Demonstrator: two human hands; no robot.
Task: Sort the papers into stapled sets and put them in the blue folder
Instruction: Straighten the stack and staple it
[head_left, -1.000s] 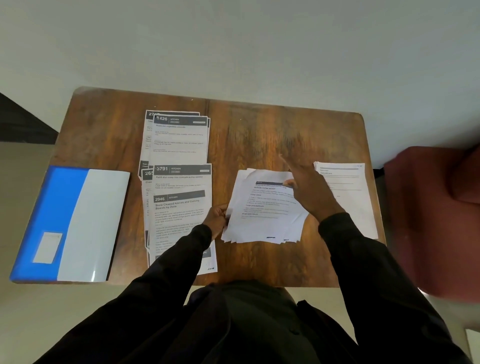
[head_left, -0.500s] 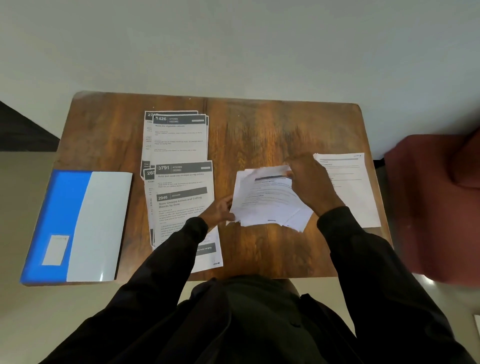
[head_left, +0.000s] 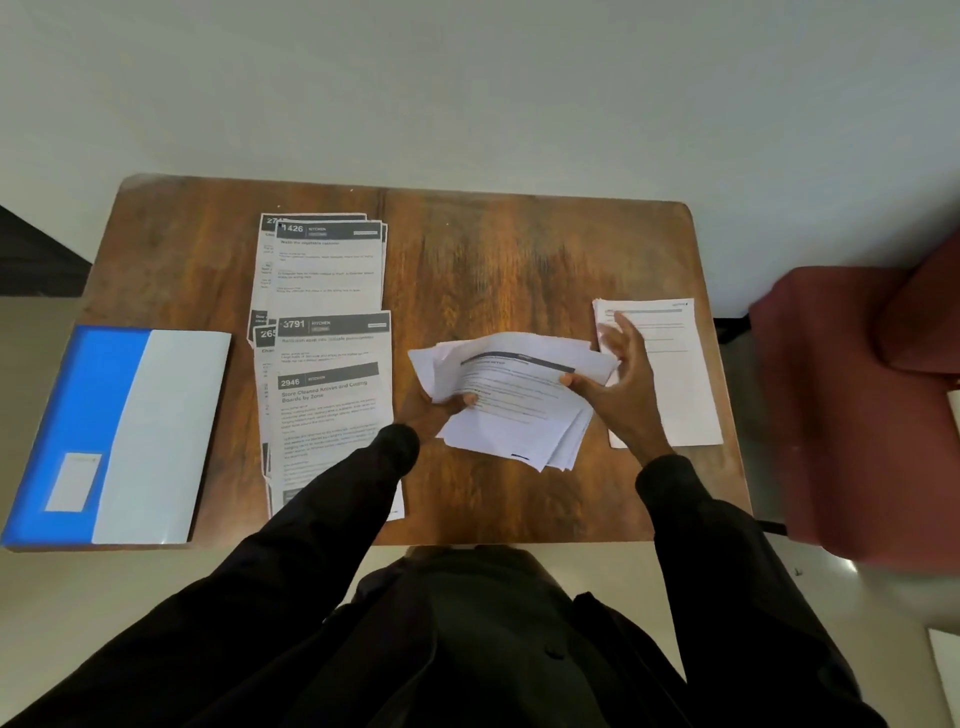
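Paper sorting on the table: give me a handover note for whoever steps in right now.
Both the left hand and right hand pinch the loose sheaf above the table.
Laid out: kitchen sheets overlapped to its left, a plain stack to its right.
The blue folder lies closed at the table's left edge.
To do: sort the sheaf, staple sets, fill folder. No stapler in view.

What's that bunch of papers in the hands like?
The paper bunch is several white printed sheets, loosely fanned, top sheet curled, with a dark heading bar. It sits over the middle of the wooden table. The left hand grips its left edge; the right hand pinches its right side with the thumb.
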